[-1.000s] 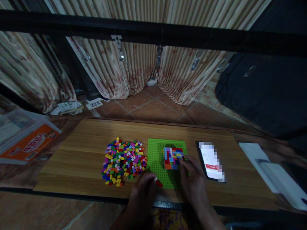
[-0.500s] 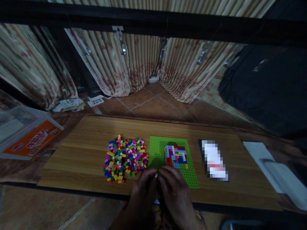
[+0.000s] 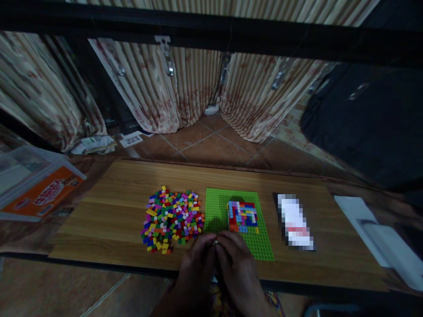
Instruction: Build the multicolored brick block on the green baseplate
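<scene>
My left hand (image 3: 197, 257) and my right hand (image 3: 237, 259) meet at the front edge of the table, fingertips together. Pinched between them is a small white toy brick (image 3: 216, 242), mostly hidden by the fingers. Just beyond my right hand, a block of multicoloured toy bricks (image 3: 243, 216) stands on a green baseplate (image 3: 216, 198). My right fingers cover part of the baseplate's near side. Left of the baseplate lies a loose pile of small coloured bricks (image 3: 175, 215), close to my left hand.
The wooden table (image 3: 109, 211) carries a dark flat object with a blurred-out face (image 3: 295, 222) at right. A clear plastic box with an orange label (image 3: 42, 191) stands off the left end. White sheets or covers (image 3: 357, 211) lie at the right end. Striped curtains (image 3: 191, 88) hang beyond.
My right hand has shifted slightly closer to the left hand, its fingers drawing back a little from the brick block. The pinched piece stays at nearly the same spot.
</scene>
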`<state>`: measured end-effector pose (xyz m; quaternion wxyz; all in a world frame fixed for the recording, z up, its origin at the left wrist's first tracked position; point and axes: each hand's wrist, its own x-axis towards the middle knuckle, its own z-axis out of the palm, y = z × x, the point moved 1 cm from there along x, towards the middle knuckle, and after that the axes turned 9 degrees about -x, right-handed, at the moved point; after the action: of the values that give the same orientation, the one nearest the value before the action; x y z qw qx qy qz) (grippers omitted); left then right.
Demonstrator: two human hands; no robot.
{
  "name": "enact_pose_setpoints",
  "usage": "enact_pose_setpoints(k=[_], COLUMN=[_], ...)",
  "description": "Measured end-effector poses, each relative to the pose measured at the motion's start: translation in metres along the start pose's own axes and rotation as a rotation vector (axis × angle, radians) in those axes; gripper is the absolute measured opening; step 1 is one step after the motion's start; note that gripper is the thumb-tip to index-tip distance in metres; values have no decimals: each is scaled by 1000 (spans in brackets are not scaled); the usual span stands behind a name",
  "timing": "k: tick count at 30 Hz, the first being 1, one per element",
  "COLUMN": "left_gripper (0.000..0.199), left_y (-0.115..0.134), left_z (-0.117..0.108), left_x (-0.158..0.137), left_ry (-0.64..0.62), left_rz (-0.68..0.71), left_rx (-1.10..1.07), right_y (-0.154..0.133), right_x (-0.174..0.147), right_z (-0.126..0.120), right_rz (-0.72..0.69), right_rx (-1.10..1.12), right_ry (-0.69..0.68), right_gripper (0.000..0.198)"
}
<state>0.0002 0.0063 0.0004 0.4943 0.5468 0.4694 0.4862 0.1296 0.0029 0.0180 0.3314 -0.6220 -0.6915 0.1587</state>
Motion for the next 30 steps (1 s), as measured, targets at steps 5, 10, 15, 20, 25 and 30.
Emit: enact_pose_setpoints(k=[5,10,15,20,25,30], left_gripper=[23,20,20,19,18,19], left_y=[1,-5,-5,-1,-2,-2], left_z=[-1,-1,-1,-1,-1,-1], left_x=[1,0,-1,-1,-1,0], left_ry=[-16,-9,-34,-19,5,-17], left_rz=[5,-15,-9,-1,35,70], left_rx=[3,18,-5,-20,24,35], right_y=[-2,-3,-2,-2,0,5], right_x=[1,1,-1,-2,-3,-5], right_z=[-2,-5,-4,-3,-4,-9], right_rz=[49,77,61,32,23,41], right_rx=[73,103,82,59,38,17], right_ry=[-18,-31,-20,19,39,40], right_gripper=[20,21,22,22,20,18])
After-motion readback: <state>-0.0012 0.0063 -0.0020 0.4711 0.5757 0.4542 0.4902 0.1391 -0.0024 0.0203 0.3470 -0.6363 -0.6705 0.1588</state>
